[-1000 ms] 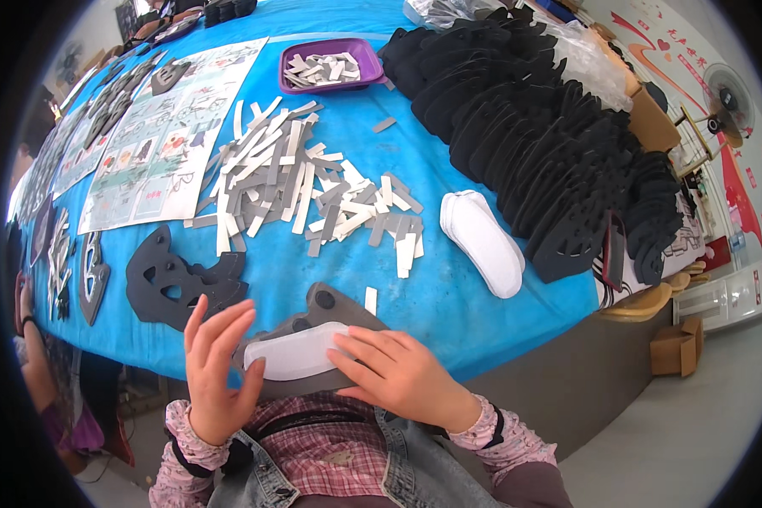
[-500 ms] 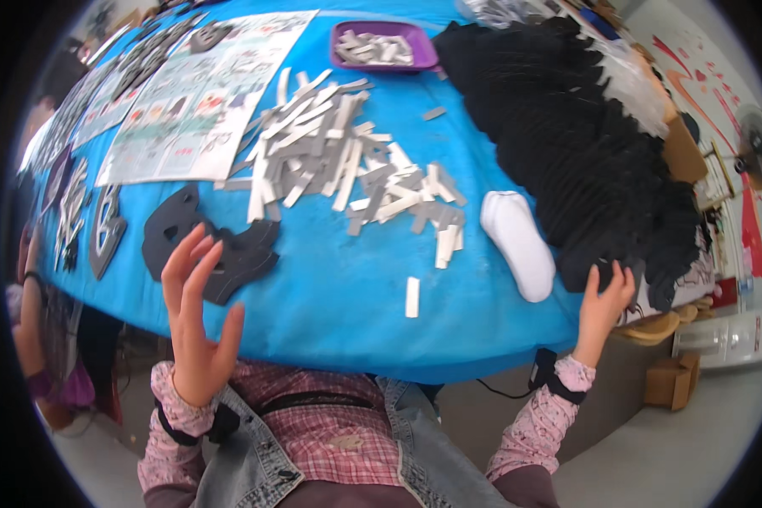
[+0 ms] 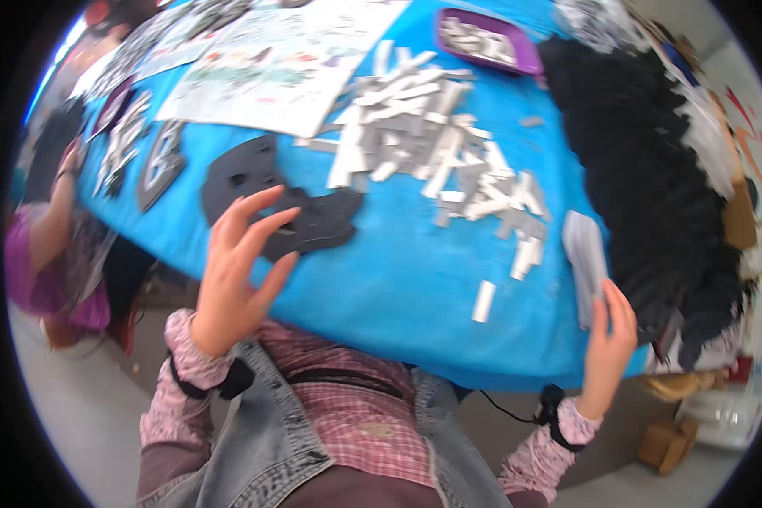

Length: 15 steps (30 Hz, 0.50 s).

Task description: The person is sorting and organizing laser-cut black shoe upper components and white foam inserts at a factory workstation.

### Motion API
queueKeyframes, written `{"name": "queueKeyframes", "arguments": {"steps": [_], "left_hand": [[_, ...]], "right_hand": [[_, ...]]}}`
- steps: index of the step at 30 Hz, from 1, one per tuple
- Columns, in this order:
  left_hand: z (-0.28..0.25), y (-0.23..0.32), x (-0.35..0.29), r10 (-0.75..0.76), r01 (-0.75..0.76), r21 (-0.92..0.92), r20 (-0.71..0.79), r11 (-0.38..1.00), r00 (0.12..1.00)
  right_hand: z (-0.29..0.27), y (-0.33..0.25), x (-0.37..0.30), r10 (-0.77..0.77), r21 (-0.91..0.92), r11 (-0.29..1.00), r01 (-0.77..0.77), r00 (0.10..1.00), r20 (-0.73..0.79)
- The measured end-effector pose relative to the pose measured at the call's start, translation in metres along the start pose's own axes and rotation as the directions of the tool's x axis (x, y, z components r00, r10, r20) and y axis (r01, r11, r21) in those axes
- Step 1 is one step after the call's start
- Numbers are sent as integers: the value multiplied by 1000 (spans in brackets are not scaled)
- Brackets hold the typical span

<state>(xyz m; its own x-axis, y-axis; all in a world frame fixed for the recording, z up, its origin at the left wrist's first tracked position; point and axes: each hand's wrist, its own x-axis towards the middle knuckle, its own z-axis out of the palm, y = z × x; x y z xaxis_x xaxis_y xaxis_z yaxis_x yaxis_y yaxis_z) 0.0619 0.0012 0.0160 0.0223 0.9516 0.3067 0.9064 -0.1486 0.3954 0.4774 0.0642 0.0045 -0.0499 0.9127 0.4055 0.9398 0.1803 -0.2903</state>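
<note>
- The elongated, round-ended white pad (image 3: 585,258), apparently cloth, was on the blue plastic-looking sheet (image 3: 398,313), between the heap of short grey and white strips (image 3: 415,110) and the long bank of black, foam-like cut-outs (image 3: 643,186); that spot seemed chosen for easy reach.
- The right hand (image 3: 611,343) met the pad's near end, thumb and fingers partly bent together; whether they gripped it could not be told.
- The left hand (image 3: 235,284) held nothing, its fingers well spread and gently curved before the flat black holed shapes (image 3: 237,169), perhaps kept free for handling.
- The forearms stood wide apart, the right one angled outward, the left raised.
</note>
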Motion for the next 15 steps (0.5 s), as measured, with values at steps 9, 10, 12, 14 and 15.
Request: {"name": "queueKeyframes", "arguments": {"steps": [9, 10, 12, 14, 15], "left_hand": [[-2, -17, -4, -81, 77, 105, 37, 991, 996], [-1, -17, -5, -77, 72, 97, 55, 993, 995], [2, -17, -5, -97, 92, 102, 45, 991, 994], [4, -17, -4, -114, 110, 105, 35, 988, 993], [4, -17, -3, -117, 116, 55, 24, 992, 993]], "right_hand": [[4, -8, -1, -80, -149, 986, 78, 997, -11], [4, -9, -2, -107, -178, 979, 103, 994, -13], [4, -10, -2, -87, -170, 982, 86, 996, -2], [4, -13, -1, -67, -163, 984, 67, 998, 9], [4, -15, 0, -30, -127, 991, 30, 1000, 6]]}}
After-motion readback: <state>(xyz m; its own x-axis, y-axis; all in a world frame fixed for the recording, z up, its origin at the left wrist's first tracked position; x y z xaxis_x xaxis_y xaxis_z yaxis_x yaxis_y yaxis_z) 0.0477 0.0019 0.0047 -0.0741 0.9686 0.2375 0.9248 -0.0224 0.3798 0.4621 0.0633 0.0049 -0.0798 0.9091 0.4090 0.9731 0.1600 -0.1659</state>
